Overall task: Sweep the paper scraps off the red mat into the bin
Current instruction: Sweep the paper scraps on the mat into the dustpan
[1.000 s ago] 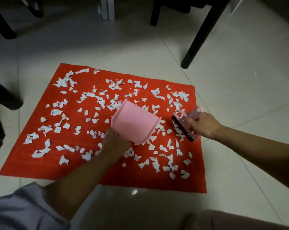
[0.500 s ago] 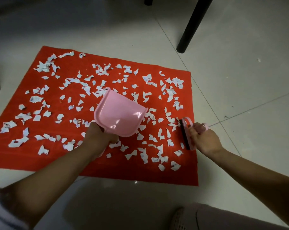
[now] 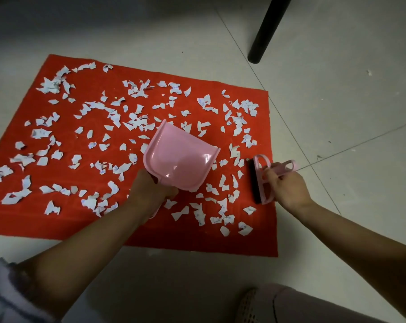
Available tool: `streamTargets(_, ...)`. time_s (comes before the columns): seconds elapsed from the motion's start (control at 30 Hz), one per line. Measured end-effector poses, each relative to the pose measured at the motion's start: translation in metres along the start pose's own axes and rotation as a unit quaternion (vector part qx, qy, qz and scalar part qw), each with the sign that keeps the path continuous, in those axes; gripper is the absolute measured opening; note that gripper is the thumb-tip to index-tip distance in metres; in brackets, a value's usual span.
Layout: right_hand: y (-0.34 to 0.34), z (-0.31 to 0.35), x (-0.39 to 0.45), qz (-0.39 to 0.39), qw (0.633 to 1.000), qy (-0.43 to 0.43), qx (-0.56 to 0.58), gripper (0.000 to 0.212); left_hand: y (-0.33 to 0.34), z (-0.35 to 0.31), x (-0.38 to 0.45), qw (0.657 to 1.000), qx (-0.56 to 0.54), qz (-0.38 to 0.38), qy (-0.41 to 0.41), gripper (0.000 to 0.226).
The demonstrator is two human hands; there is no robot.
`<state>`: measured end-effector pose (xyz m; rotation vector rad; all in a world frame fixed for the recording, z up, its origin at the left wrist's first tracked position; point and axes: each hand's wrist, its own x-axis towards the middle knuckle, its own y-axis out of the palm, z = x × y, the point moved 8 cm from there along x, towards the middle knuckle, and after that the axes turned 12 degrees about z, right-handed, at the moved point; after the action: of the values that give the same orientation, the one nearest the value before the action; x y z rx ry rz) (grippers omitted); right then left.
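Note:
A red mat (image 3: pixel 150 231) lies on the tiled floor, strewn with several white paper scraps (image 3: pixel 108 113). My left hand (image 3: pixel 150 192) grips the handle of a pink dustpan (image 3: pixel 181 159), held tilted over the mat's middle right with its mouth toward the upper right. My right hand (image 3: pixel 288 190) holds a pink hand brush (image 3: pixel 262 180) with dark bristles at the mat's right edge, bristles facing left toward the scraps. No bin is in view.
A black furniture leg (image 3: pixel 267 31) stands on the floor beyond the mat's far right corner. Pale floor tiles (image 3: pixel 349 101) surround the mat. My shoe and trouser leg (image 3: pixel 267 304) are at the bottom right.
The brush has shifted from above the mat's right side down to its right edge, bristles turned left. The dustpan stays in my left hand over the mat. The camera tilted down.

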<state>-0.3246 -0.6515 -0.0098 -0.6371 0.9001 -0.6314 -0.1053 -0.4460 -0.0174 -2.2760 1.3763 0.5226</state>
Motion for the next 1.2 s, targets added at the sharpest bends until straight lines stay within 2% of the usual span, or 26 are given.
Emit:
streamTargets(0.07, 0.010, -0.002, -0.004, 0.024, 0.997, 0.027, -0.072, 0.049, 0.001, 0.001, 0.001, 1.000, -0.003, 0.002, -0.003, 0.046)
streamTargets(0.13, 0.023, -0.001, -0.007, 0.064, 0.993, 0.026, -0.100, 0.042, 0.002, 0.003, 0.002, 1.000, -0.003, 0.005, -0.008, 0.045)
streamTargets(0.17, 0.027, 0.000, -0.008, 0.080, 0.994, 0.012, -0.074, 0.039, 0.003, 0.004, 0.002, 1.000, -0.003, 0.007, -0.011, 0.045)
streamTargets(0.27, 0.021, 0.010, -0.010, 0.098, 0.983, -0.043, 0.146, 0.021, 0.005, 0.006, 0.002, 1.000, -0.013, 0.008, -0.015, 0.047)
streamTargets(0.37, 0.008, 0.022, -0.007, 0.140, 0.965, -0.081, 0.206, 0.017, 0.006, 0.006, 0.002, 1.000, -0.018, 0.008, -0.011, 0.048)
streamTargets(0.47, 0.000, 0.023, 0.000, 0.220, 0.953, -0.074, 0.195, 0.012, 0.008, 0.005, 0.001, 1.000, -0.023, 0.008, -0.009, 0.048)
streamTargets(0.6, -0.003, 0.031, 0.004, 0.269, 0.950, -0.086, 0.131, 0.013, 0.008, 0.007, -0.001, 0.999, -0.035, 0.006, -0.016, 0.045)
streamTargets(0.8, 0.002, 0.043, 0.008, 0.256, 0.947, -0.102, 0.163, 0.015, 0.005, 0.011, -0.001, 0.999, -0.027, -0.005, -0.023, 0.045)
streamTargets(0.9, 0.006, 0.044, 0.006, 0.279, 0.947, -0.104, 0.119, 0.012, 0.003, 0.015, -0.001, 0.999, -0.021, -0.011, -0.032, 0.037)
streamTargets(1.07, 0.031, 0.030, -0.008, 0.411, 0.905, -0.072, -0.077, 0.014, 0.004, 0.018, -0.001, 0.999, -0.002, -0.004, -0.037, 0.039)
streamTargets(1.2, 0.048, 0.020, -0.014, 0.416, 0.895, -0.060, -0.150, 0.028, 0.009, 0.017, -0.002, 0.999, 0.003, -0.004, -0.048, 0.040)
